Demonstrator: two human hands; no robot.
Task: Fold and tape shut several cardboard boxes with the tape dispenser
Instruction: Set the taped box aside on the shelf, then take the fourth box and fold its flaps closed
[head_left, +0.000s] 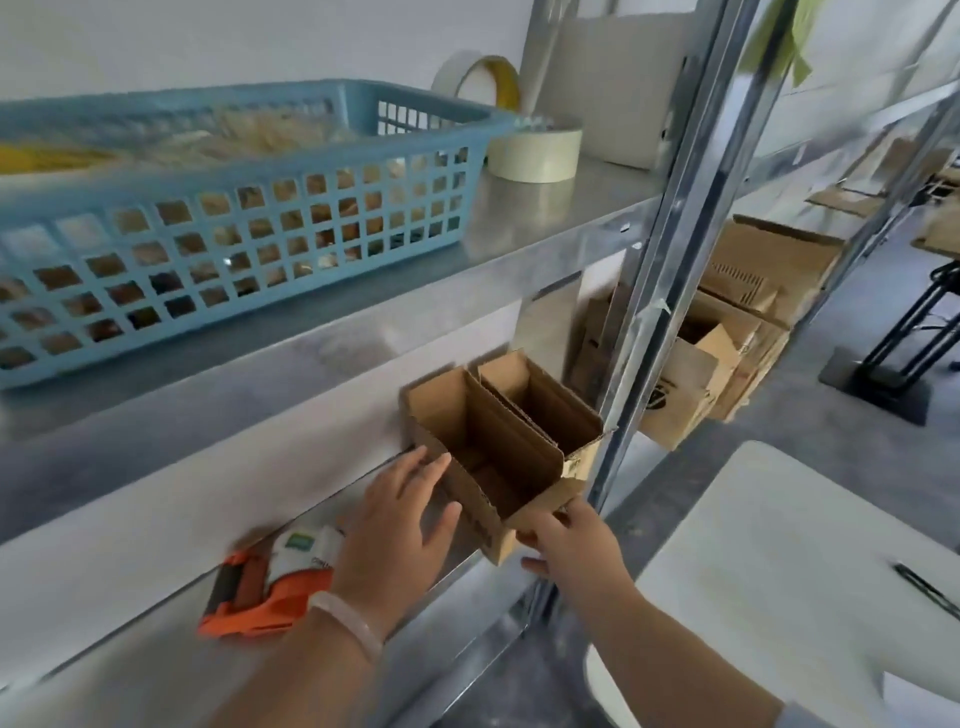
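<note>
Open box (483, 431) noted at the shelf (130, 670) edge, near corner pinched by right hand (569, 543) fingers, left hand (405, 514) fingers spread flat against its side; judged light, stiff, crushable, best gripped by the walls.

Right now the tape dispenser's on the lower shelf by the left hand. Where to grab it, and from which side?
Take the tape dispenser by its orange handle, which points right toward the left hand. The black roller end faces left. Come in from the open front of the shelf, probably with the left hand, since the right hand is pinching the cardboard box corner.
</note>
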